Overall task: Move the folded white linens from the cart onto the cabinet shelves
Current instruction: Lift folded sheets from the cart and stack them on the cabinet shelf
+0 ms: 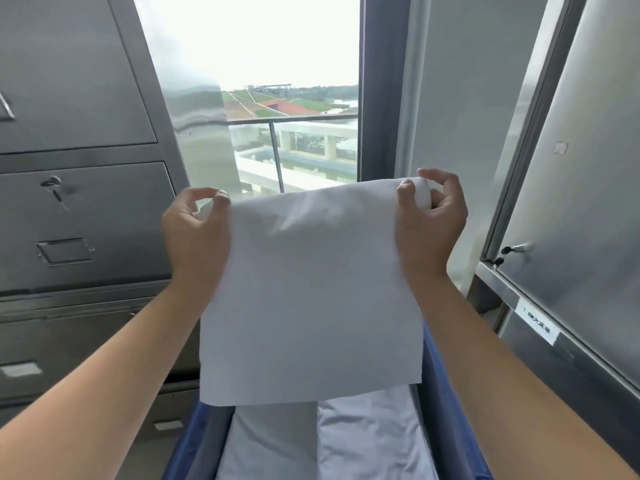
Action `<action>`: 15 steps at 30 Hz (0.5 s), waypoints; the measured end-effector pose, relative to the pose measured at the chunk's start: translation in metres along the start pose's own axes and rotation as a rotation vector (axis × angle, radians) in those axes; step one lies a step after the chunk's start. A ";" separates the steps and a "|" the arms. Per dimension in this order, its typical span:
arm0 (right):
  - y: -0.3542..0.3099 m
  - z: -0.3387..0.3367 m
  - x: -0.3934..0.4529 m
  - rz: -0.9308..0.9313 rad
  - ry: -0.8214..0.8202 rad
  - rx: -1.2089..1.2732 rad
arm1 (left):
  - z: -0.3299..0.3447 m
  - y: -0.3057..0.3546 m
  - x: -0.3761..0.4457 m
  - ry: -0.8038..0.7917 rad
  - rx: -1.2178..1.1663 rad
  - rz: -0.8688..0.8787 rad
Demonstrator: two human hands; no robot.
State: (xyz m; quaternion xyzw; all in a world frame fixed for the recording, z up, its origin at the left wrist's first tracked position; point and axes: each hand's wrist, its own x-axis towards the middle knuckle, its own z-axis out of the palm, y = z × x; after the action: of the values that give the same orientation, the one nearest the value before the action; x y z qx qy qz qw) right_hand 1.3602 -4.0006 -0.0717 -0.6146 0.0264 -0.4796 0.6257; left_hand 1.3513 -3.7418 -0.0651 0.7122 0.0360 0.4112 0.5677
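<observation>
Right now, steel cabinet (571, 188) standing at right, doors looking closed, shelves hidden. Blue-sided linen cart (434, 382) sitting below, folded white linens (367, 441) lying inside. White linen sheet (311, 289) hanging lifted above cart, in front of window (277, 81). Left hand (197, 230) pinching its top left corner, right hand (433, 216) pinching top right. Step: apparently carrying piece up from cart. Next move probably calling for turn toward cabinet, opening door.

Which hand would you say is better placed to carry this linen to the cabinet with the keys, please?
Right, probably: the right hand pinches the linen beside the keyed cabinet door; the left hand grips the far corner.
</observation>
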 end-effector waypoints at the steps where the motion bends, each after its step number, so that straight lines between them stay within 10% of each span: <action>1: 0.008 0.002 -0.002 0.014 -0.009 -0.006 | 0.001 -0.008 -0.001 -0.003 0.003 -0.019; 15: 0.155 -0.016 -0.067 0.131 -0.091 -0.235 | 0.030 -0.159 -0.066 -0.115 0.120 -0.208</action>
State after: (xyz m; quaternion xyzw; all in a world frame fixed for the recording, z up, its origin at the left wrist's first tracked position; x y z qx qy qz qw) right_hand 1.4022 -4.0036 -0.2356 -0.7019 0.0939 -0.4029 0.5799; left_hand 1.3924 -3.7435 -0.2349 0.7597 0.1014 0.3057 0.5649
